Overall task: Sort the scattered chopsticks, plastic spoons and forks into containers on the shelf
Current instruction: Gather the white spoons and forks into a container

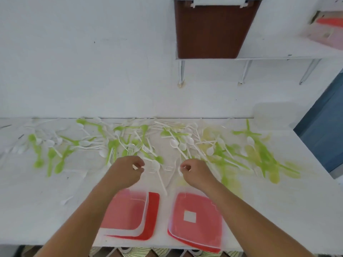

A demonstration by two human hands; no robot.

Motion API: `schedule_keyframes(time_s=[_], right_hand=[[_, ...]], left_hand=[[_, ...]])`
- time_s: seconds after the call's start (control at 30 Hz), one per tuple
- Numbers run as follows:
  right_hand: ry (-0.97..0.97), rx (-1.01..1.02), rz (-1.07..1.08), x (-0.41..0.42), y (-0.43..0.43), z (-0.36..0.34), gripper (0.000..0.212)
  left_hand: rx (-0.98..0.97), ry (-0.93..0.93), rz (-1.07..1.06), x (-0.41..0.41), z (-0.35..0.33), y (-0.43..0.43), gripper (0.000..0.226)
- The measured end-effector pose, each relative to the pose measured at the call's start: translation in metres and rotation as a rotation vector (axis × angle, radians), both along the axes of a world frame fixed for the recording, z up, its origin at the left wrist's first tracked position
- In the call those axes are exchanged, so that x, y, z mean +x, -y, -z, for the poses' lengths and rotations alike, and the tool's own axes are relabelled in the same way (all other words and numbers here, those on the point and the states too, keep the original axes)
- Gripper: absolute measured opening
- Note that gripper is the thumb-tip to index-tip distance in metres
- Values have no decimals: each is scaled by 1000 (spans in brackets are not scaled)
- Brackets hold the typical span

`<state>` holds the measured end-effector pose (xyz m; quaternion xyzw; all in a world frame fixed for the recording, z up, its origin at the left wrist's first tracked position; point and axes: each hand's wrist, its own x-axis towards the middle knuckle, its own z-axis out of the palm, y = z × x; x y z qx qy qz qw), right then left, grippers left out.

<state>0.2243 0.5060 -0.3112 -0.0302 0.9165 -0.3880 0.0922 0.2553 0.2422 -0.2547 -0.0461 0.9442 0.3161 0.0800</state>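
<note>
Right now the left hand (128,170) and right hand (194,172) hang curled at the near edge of the green and white spoons and forks (130,143) strewn along the counter (278,210). Each pinches a white piece (135,167), too blurred to name. A white spoon (156,166) lies between them. Two red containers (128,212) sit by the front edge with bare counter on either side. The right one carries a white sticker (189,216), unreadable.

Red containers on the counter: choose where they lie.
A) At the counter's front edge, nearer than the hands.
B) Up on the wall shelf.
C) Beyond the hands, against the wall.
A: the left red container and right red container lie at the counter's front edge; the left hand and right hand pinch white utensils farther in.
</note>
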Motion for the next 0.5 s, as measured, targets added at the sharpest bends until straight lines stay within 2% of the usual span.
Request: schedule_keyframes(time_s=[0.13, 0.23, 0.3, 0.4, 0.47, 0.5], right_hand=[[110, 236, -103, -30, 76, 27, 20], [179, 429, -71, -44, 115, 45, 22], [216, 495, -10, -49, 126, 53, 13], [278, 472, 117, -53, 129, 60, 9], [283, 364, 229, -52, 120, 57, 1], [269, 281, 297, -53, 117, 55, 7]], left_hand=[[-201, 169, 188, -63, 28, 52, 19], [-376, 186, 391, -104, 50, 68, 31], [-434, 169, 527, -123, 65, 65, 38], [-545, 158, 719, -136, 92, 58, 42], [-619, 115, 811, -136, 97, 51, 32], [-627, 107, 839, -138, 99, 51, 28]])
